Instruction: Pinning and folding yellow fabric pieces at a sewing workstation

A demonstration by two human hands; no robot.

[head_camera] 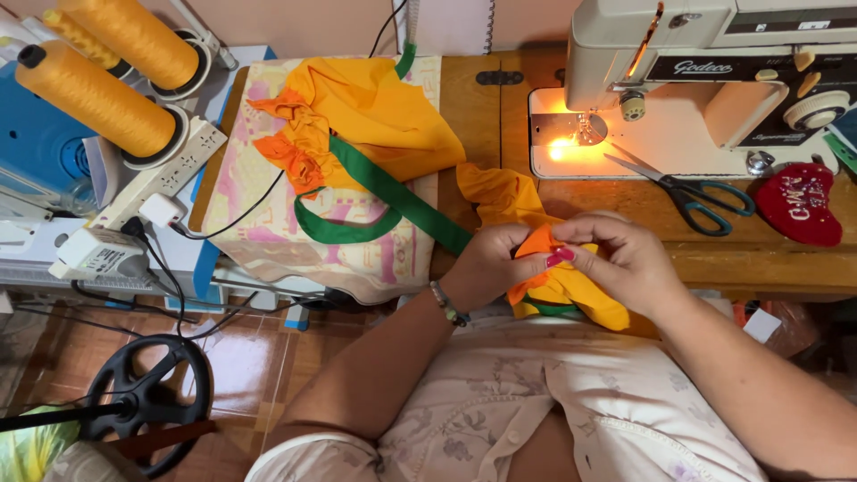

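Table (500,116) of brown wood fills the view ahead of me, and the cream sewing machine (705,80) stands on its far right with its lamp lit. To the left a cushioned box with a pink-patterned cover (268,232) carries a heap of yellow cloth (375,112) with orange ruffles and a green strip (393,192) that slants down toward my hands. Two cones of orange thread (98,94) lean at the far left. Scissors (692,192) lie on the machine's bed, tips toward the needle, beside a red pincushion (799,203). At the table's near edge my left hand (486,268) and right hand (625,259) both pinch the small orange-and-yellow fabric piece (553,277), fingertips closed tight on its upper fold; its long axis runs down and rightward toward my lap.
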